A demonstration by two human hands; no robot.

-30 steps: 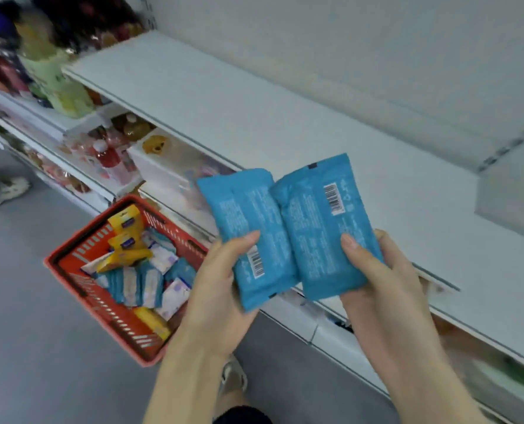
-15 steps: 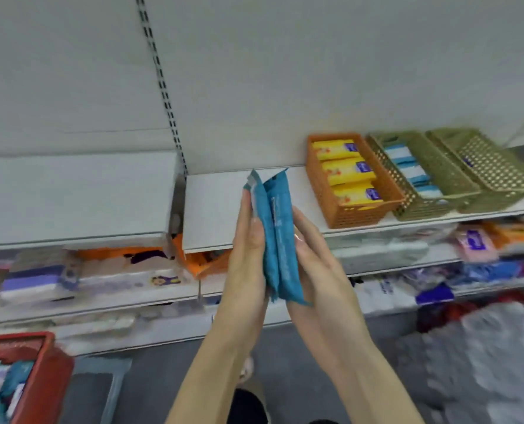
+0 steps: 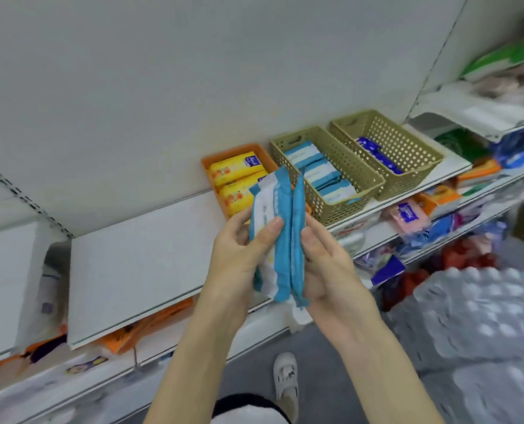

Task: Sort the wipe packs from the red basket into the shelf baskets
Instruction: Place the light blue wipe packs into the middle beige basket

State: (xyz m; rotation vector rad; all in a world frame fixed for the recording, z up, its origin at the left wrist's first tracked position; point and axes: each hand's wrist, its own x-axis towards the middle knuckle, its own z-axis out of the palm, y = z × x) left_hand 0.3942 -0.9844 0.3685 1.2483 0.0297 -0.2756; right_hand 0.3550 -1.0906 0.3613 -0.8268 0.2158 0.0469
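Two held wipe packs (image 3: 282, 264), three shelf baskets (image 3: 340, 206)

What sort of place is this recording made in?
Probably a shop aisle: white shelving stocked on lower tiers, baskets of packaged wipes, and what look like shrink-wrapped bottles stacked at right. The left hand and right hand hold blue packs.

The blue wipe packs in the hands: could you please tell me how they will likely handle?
Probably soft and pliable: the blue wipe packs curve slightly between the left hand and right hand. Their plastic film looks slippery, so the two could slide apart. Flat, so unlikely to roll.
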